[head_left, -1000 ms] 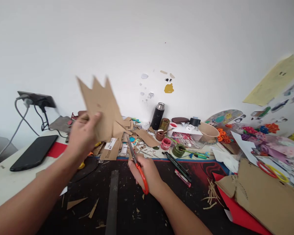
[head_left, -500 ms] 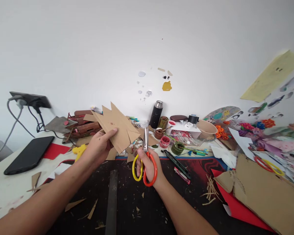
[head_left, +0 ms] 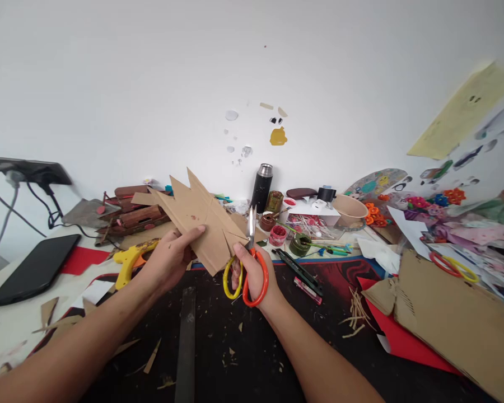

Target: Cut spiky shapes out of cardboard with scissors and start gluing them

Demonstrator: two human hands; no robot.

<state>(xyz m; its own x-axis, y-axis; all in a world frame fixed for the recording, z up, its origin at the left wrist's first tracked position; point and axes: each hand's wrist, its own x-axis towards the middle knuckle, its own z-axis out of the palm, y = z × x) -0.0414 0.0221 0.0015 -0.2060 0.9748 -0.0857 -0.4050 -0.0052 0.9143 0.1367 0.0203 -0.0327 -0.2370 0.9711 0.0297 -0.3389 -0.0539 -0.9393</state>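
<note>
My left hand (head_left: 174,252) pinches the lower left part of a brown cardboard piece (head_left: 199,226) with jagged points along its upper edge. A slit shows near its right corner. In my right hand (head_left: 256,274) is a pair of scissors (head_left: 252,226) with one yellow and one orange handle loop, blades pointing up and slightly parted. The cardboard's right corner lies close by the scissors and my right fingers; whether they touch I cannot tell. Both hands are above a dark mat (head_left: 227,369).
A metal ruler (head_left: 186,347) lies on the mat among cardboard scraps. Behind stand a black flask (head_left: 262,187) and paint jars (head_left: 278,235). To the left are a yellow glue gun (head_left: 128,260) and a phone (head_left: 36,268); to the right, a cardboard sheet (head_left: 453,319) and a second pair of scissors (head_left: 453,267).
The cardboard has come closer to the scissors, its right corner now beside the blades, which have parted slightly. The view has shifted a little.
</note>
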